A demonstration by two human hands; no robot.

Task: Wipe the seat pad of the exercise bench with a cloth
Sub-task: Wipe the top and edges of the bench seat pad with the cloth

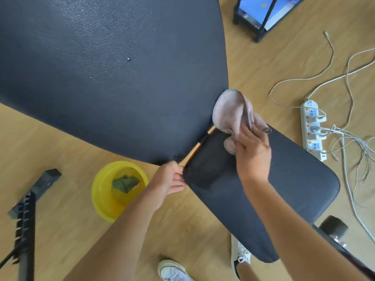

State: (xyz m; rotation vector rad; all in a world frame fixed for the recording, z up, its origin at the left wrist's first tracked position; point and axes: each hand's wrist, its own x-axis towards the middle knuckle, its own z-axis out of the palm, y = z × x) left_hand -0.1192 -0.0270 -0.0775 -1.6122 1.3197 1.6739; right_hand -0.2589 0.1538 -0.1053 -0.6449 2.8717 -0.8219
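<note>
The dark seat pad of the bench runs from centre to lower right. Its near corner looks darker than the rest. My right hand presses a pale pink cloth onto the pad's far end, by the gap to the backrest. Part of the cloth sticks up past the fingers. My left hand grips the pad's left corner edge with fingers curled around it.
The large dark backrest pad fills the upper left, with a few droplets on it. A yellow basin holding a green cloth stands on the wooden floor. A power strip with tangled cables lies to the right. My shoes are below.
</note>
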